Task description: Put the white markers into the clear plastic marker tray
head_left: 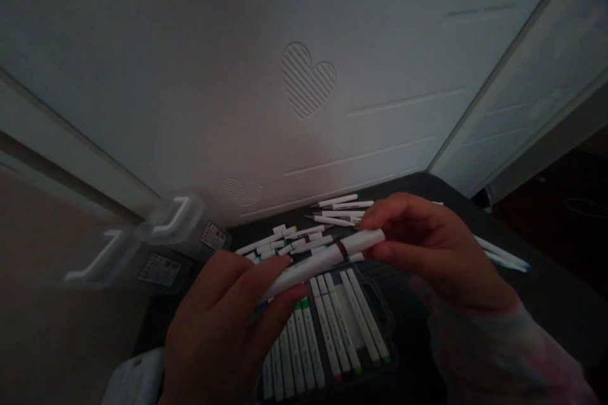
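Observation:
A white marker (317,263) with a dark reddish-brown band is held slanting up to the right over the marker case. My left hand (228,316) pinches its lower left end between thumb and fingers. At the capped upper right end, my right hand (427,250) has its thumb and fingers closed around the tip. Below lies an open clear-edged case (387,307) with rows of white markers (297,348), some with green or pink ends; my left hand hides part of it. Behind the held marker, loose markers (275,242) lie in a pile.
More loose pens (339,212) lie at the back of the dark table (536,297), with a few at the right (503,255). Two clear lidded boxes (175,228) stand at the left. A white object (135,380) is at lower left. A white panel with hearts (308,82) rises behind.

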The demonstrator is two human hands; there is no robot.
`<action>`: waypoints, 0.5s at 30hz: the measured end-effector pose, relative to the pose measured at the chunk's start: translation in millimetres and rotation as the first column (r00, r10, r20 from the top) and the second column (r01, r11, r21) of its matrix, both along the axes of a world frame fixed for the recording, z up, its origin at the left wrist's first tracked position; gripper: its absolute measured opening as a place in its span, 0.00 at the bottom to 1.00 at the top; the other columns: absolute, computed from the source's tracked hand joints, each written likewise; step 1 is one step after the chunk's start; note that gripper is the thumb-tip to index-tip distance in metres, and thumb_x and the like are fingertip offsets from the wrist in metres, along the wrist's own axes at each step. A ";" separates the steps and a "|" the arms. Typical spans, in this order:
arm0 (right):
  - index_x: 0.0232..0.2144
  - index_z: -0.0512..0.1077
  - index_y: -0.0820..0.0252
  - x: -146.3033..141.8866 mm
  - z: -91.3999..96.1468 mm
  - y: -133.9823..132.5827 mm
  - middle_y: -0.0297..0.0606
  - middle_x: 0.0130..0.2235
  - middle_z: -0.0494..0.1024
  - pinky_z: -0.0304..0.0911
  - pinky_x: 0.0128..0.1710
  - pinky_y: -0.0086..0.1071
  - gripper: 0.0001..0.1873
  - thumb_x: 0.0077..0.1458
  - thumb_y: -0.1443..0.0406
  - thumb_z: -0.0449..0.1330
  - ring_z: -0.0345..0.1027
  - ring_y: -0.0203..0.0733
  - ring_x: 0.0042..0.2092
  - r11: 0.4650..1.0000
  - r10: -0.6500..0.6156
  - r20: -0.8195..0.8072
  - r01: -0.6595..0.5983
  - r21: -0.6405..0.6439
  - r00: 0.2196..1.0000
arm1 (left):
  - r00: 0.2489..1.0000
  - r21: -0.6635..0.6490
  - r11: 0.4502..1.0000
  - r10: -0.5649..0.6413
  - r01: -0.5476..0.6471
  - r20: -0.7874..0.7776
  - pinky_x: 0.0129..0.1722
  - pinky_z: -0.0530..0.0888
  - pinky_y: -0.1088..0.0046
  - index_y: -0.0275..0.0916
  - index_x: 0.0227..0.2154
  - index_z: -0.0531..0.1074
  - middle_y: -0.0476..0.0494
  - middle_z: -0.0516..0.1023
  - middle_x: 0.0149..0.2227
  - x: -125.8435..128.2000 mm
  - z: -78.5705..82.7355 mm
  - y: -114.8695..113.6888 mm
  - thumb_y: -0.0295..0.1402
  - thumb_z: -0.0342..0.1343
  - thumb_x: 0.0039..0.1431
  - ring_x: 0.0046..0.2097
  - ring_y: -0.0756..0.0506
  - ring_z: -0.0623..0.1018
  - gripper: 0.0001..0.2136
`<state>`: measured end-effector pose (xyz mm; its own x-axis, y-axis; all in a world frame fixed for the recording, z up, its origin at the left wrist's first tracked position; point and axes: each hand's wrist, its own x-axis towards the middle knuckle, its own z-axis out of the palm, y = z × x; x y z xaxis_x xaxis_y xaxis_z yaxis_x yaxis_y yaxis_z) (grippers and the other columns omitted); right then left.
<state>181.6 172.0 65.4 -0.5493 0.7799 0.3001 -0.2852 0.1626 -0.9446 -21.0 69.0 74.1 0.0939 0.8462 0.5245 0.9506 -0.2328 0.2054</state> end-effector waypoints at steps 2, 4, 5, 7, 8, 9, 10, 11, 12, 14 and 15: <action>0.31 0.73 0.54 0.6 1.0 -1.1 0.32 0.30 0.73 0.64 0.29 0.24 0.09 0.44 0.70 0.63 0.67 0.32 0.30 1.000 0.009 -0.013 -0.009 -0.023 1.000 | 1.000 -0.012 1.000 -0.012 0.011 -0.008 0.27 0.71 0.77 0.43 0.38 0.70 0.50 0.70 0.28 -1.9 -0.2 0.7 0.42 0.47 0.57 0.28 0.52 0.72 0.13; 0.31 0.74 0.54 0.8 2.3 -1.7 0.33 0.30 0.74 0.64 0.28 0.25 0.09 0.44 0.70 0.63 0.67 0.33 0.30 0.999 0.013 -0.019 -0.014 -0.041 1.000 | 0.999 -0.003 1.000 -0.028 0.028 -0.021 0.27 0.72 0.78 0.42 0.38 0.70 0.49 0.71 0.29 -3.3 -0.5 1.0 0.42 0.48 0.56 0.29 0.52 0.72 0.12; 0.31 0.74 0.54 0.9 3.0 -1.8 0.34 0.30 0.74 0.64 0.27 0.26 0.09 0.44 0.70 0.63 0.67 0.33 0.29 0.999 0.014 -0.019 -0.014 -0.043 1.000 | 0.999 0.007 1.000 -0.030 0.030 -0.024 0.27 0.72 0.78 0.42 0.38 0.71 0.49 0.71 0.28 -3.7 -0.8 0.9 0.42 0.48 0.56 0.29 0.52 0.72 0.12; 0.30 0.74 0.54 1.1 4.2 -1.7 0.34 0.29 0.74 0.63 0.26 0.27 0.08 0.43 0.70 0.63 0.66 0.34 0.29 0.999 0.007 -0.014 -0.008 -0.038 1.000 | 1.000 0.026 1.000 -0.018 0.018 -0.019 0.26 0.72 0.78 0.42 0.37 0.71 0.49 0.70 0.28 -3.3 -1.7 0.3 0.41 0.49 0.56 0.29 0.51 0.71 0.12; 0.30 0.74 0.54 1.4 4.6 -1.7 0.34 0.28 0.73 0.63 0.26 0.27 0.08 0.43 0.70 0.63 0.66 0.34 0.28 1.000 0.008 -0.008 -0.009 -0.028 1.000 | 1.000 0.038 0.999 -0.013 0.014 -0.016 0.25 0.71 0.78 0.42 0.37 0.71 0.49 0.70 0.27 -2.6 -2.1 -0.2 0.40 0.50 0.56 0.28 0.51 0.71 0.11; 0.30 0.74 0.54 1.8 4.9 -1.8 0.34 0.28 0.73 0.63 0.26 0.28 0.08 0.43 0.70 0.63 0.66 0.34 0.28 1.000 0.008 0.002 -0.008 -0.017 1.000 | 1.000 0.048 0.999 -0.004 0.005 -0.013 0.25 0.71 0.78 0.42 0.37 0.71 0.49 0.69 0.27 -1.7 -2.4 -0.7 0.40 0.50 0.56 0.28 0.52 0.71 0.11; 0.30 0.74 0.54 2.4 5.1 -1.9 0.33 0.28 0.73 0.62 0.26 0.27 0.08 0.43 0.70 0.63 0.66 0.34 0.28 1.000 0.011 0.015 -0.011 -0.003 1.000 | 1.000 0.066 0.998 0.006 -0.006 -0.009 0.24 0.71 0.79 0.42 0.37 0.71 0.50 0.69 0.27 -0.8 -2.4 -1.3 0.39 0.50 0.55 0.28 0.52 0.70 0.10; 0.30 0.74 0.54 3.2 5.2 -2.2 0.33 0.28 0.73 0.62 0.27 0.27 0.08 0.44 0.70 0.63 0.66 0.33 0.28 1.000 0.010 0.030 -0.011 0.014 0.999 | 1.000 0.086 0.996 0.008 -0.008 -0.005 0.24 0.70 0.80 0.42 0.37 0.70 0.50 0.68 0.28 0.1 -2.3 -1.7 0.39 0.50 0.55 0.27 0.53 0.70 0.10; 0.31 0.74 0.54 4.2 5.1 -2.7 0.33 0.28 0.73 0.62 0.27 0.27 0.08 0.44 0.70 0.63 0.66 0.33 0.29 0.999 0.008 0.045 -0.010 0.035 0.999 | 1.000 0.099 0.995 0.004 -0.004 0.000 0.24 0.70 0.80 0.43 0.37 0.70 0.51 0.68 0.28 0.8 -1.8 -2.1 0.39 0.50 0.56 0.27 0.53 0.70 0.09; 0.32 0.74 0.54 6.6 4.6 -3.8 0.34 0.30 0.74 0.63 0.28 0.27 0.09 0.46 0.71 0.62 0.67 0.34 0.29 0.996 -0.001 0.077 -0.005 0.090 0.997 | 1.000 0.085 0.996 -0.020 0.019 0.003 0.24 0.70 0.81 0.43 0.37 0.69 0.52 0.68 0.27 1.7 -0.6 -2.4 0.39 0.49 0.57 0.26 0.54 0.70 0.09; 0.32 0.74 0.53 7.9 4.2 -4.3 0.34 0.30 0.74 0.63 0.28 0.28 0.09 0.46 0.71 0.61 0.67 0.34 0.30 0.992 -0.012 0.093 0.001 0.124 0.996 | 0.999 0.063 0.997 -0.033 0.033 0.001 0.24 0.69 0.81 0.43 0.38 0.69 0.52 0.68 0.27 1.9 0.0 -2.4 0.38 0.49 0.57 0.26 0.54 0.70 0.09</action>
<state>189.5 167.7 69.6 -0.5745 0.7436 0.3420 -0.1952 0.2813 -0.9396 -19.2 66.6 74.1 0.1203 0.8079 0.5769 0.9418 -0.2767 0.1910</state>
